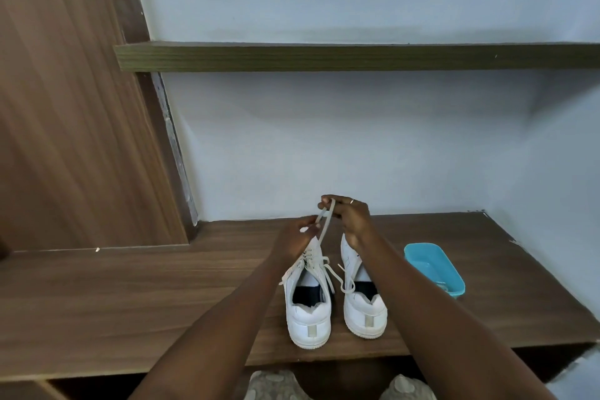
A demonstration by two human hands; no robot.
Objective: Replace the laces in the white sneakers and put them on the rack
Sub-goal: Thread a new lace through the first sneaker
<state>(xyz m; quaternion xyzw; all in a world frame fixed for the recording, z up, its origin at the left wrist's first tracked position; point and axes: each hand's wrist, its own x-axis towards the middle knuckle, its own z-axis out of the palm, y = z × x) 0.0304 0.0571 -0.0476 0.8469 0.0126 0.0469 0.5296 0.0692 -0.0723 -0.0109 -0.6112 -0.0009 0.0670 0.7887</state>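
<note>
Head view, hands [297, 239] [349, 217] pinching lace [326, 221], toes of sneakers [308, 318] hidden

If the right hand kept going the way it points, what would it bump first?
Probably the pale wall; the right hand, pinching the lace, points forward with nothing else ahead, though depth is unclear.

Both white, left sneaker [308, 318] beside right sneaker [365, 312], heels nearest; lace [325, 224] taut upward
</note>
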